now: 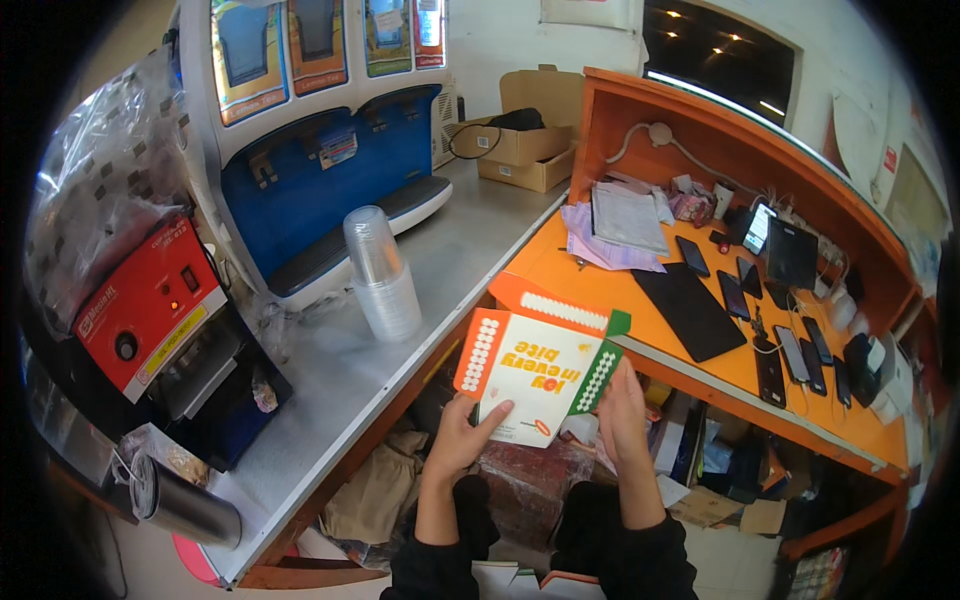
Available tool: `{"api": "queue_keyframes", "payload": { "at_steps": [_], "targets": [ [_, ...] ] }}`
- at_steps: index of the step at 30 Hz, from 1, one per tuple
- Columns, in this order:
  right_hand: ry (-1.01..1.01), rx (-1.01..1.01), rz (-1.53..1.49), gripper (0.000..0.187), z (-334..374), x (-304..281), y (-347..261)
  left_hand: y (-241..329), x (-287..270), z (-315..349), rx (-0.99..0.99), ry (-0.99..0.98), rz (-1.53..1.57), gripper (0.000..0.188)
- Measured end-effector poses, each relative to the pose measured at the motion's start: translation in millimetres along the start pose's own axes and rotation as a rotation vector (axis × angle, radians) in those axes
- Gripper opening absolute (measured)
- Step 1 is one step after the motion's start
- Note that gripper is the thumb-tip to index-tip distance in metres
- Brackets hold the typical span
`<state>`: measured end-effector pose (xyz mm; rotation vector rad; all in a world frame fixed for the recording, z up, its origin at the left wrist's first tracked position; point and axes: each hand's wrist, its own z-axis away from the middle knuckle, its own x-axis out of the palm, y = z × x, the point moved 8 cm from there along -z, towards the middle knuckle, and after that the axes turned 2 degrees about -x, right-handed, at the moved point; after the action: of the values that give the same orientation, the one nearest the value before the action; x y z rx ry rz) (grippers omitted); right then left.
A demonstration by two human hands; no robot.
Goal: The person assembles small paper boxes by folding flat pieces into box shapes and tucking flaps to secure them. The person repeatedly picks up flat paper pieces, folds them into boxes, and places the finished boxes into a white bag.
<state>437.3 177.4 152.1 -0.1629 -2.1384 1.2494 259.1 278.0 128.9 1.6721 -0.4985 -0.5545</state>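
Note:
A white paper food box (pixel 535 380) with orange and green side flaps is held in front of me above my lap, partly unfolded. My left hand (pixel 460 435) grips its lower left corner, thumb on the white panel and fingers underneath. Along the green flap at the right edge lies my right hand (pixel 624 415), its fingers upright and close together against the flap. Whether those fingers pinch the edge is hard to see. More flat paper boxes (pixel 525 582) show at the bottom edge, by my lap.
At left, a metal counter (pixel 455 240) carries a stack of clear plastic cups (pixel 383 285), a red-and-black machine (pixel 160 310), a steel cylinder (pixel 190 503) and a drink dispenser (pixel 320 190). The orange desk (pixel 640 300) at right holds several phones (pixel 733 296) and papers. Assorted items fill the space underneath.

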Motion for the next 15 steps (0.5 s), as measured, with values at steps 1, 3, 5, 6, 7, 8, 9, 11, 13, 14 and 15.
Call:
{"api": "queue_keyframes", "payload": {
  "at_steps": [1,3,5,6,7,8,9,11,13,14,15],
  "targets": [
    [0.122,0.014,-0.045,0.031,-2,-13,3,9,0,0,0.119,0.039,-0.116,0.045],
    [0.164,-0.063,0.124,0.019,-4,-20,0,28,2,3,0.337,0.167,-0.348,0.056],
    [0.232,-0.098,0.205,0.018,-2,-26,-2,33,-8,6,0.322,0.403,-0.353,0.076],
    [0.176,-0.194,0.406,0.017,-1,-20,-10,42,-13,12,0.374,0.54,-0.429,0.078],
    [0.131,-0.234,0.6,0.016,2,-12,-13,50,-16,20,0.426,0.68,-0.505,0.081],
    [0.08,-0.272,0.792,0.015,5,-3,-15,58,-13,24,0.496,0.72,-0.538,0.071],
    [0.002,-0.32,0.857,0.014,9,9,-15,61,-1,21,0.514,0.617,-0.606,0.065],
    [-0.173,-0.412,0.981,0.012,19,36,-13,60,22,17,0.512,0.447,-0.749,0.053],
    [-0.165,-0.375,0.916,0.015,23,43,-10,50,20,11,0.409,0.443,-0.478,0.023],
    [-0.133,-0.346,0.883,0.014,24,43,-9,42,16,10,0.35,0.459,-0.328,0.018],
    [-0.098,-0.326,0.837,0.014,25,43,-8,35,13,9,0.302,0.458,-0.174,0.014]
  ]
}}
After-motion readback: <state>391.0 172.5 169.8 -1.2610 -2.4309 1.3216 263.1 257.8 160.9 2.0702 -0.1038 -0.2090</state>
